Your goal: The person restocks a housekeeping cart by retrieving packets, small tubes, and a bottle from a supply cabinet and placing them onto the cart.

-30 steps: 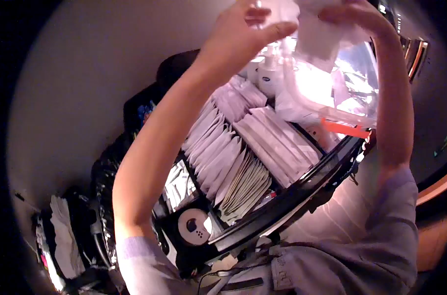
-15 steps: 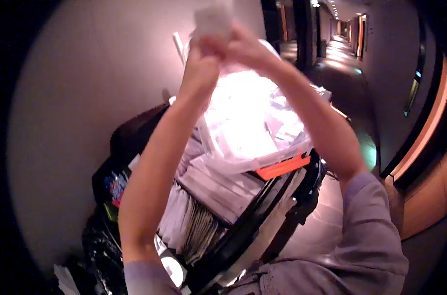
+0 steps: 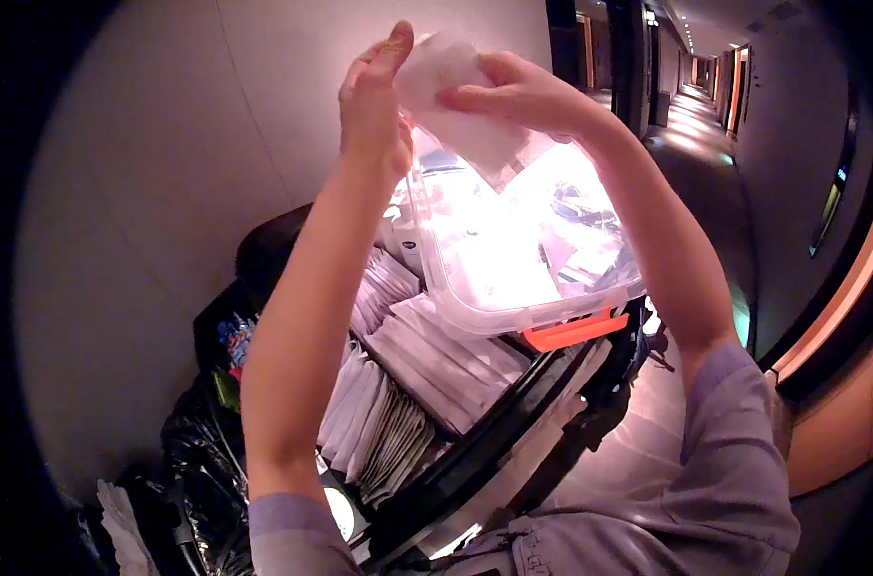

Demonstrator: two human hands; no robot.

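Note:
My right hand point(image 3: 523, 94) pinches a flat white paper packet point(image 3: 475, 134) between thumb and fingers, high above the clear plastic bin. Some faint printing shows toward the packet's lower end. Beside its left edge, my left hand point(image 3: 371, 101) is open with the thumb raised; whether the palm touches the packet I cannot tell. Below both hands, the clear bin point(image 3: 465, 317) with an orange latch point(image 3: 576, 331) holds loose papers and small packets, much of it washed out by bright light.
Stacks of folded white paper or cloth point(image 3: 446, 360) fill the dark cart point(image 3: 475, 442) under the bin. A black plastic bag point(image 3: 206, 451) hangs at its left. The wall point(image 3: 158, 211) is close on the left, and a corridor point(image 3: 691, 115) runs away at right.
My hands were together and blurred; now they are apart, with the left thumb up and the packet in my right hand. The view has shifted slightly, moving the bin rightward.

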